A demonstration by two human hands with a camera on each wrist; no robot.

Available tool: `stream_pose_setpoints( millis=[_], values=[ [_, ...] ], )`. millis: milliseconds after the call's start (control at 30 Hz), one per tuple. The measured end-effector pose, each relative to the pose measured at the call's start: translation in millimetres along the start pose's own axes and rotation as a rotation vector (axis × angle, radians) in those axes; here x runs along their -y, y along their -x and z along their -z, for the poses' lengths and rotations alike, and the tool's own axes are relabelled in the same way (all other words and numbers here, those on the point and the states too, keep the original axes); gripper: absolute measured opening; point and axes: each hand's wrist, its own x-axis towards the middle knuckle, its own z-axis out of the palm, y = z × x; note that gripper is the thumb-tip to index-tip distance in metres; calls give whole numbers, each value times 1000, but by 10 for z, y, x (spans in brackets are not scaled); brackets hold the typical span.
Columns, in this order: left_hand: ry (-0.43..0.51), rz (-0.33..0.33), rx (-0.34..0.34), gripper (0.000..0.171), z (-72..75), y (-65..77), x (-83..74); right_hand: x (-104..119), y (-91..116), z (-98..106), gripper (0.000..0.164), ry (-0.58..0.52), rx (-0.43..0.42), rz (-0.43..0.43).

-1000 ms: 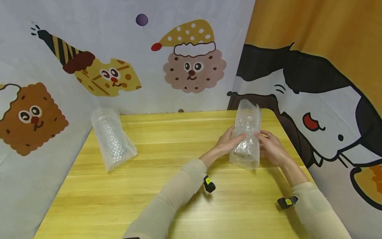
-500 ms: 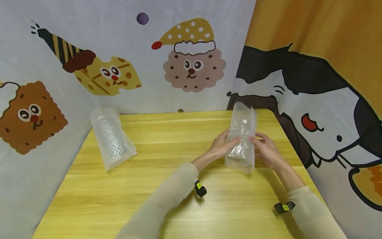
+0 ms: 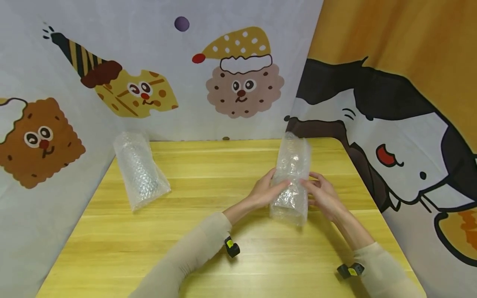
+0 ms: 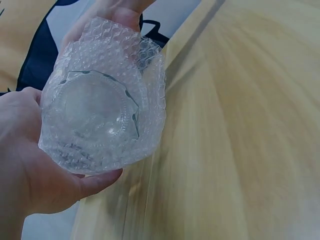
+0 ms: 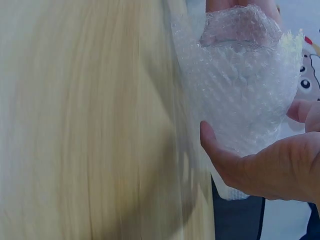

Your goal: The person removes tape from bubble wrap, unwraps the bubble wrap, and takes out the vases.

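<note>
A clear glass (image 4: 95, 110) sits inside a tube of bubble wrap (image 3: 292, 165); its round faceted end shows through the open end of the wrap in the left wrist view. My left hand (image 3: 263, 190) grips the roll from the left, thumb on top. From the right side, my right hand (image 3: 323, 196) holds the same roll, its thumb (image 5: 217, 150) along the wrap in the right wrist view. Fingers underneath are partly hidden. Whether the roll touches the table cannot be told.
Another bubble-wrapped roll (image 3: 140, 171) lies at the back left of the wooden table (image 3: 208, 174). A printed cloth (image 3: 156, 33) stands behind the table's back edge, and a second printed cloth (image 3: 395, 95) runs along the right side.
Both hands have moved the wrapped glass left and slightly toward me, keeping their hold on it. The other roll has stayed in place.
</note>
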Motion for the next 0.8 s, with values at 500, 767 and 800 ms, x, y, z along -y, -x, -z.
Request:
stream_pose_setpoints(
  millis=[500, 767, 800],
  values=[
    [43, 25, -38, 89, 347, 525, 114, 106, 169, -477, 83, -17, 63, 46],
    [84, 35, -72, 94, 526, 800, 167, 142, 170, -692, 81, 1, 122, 63],
    [89, 34, -76, 94, 546, 827, 184, 143, 167, -717, 82, 5, 131, 66]
  ],
)
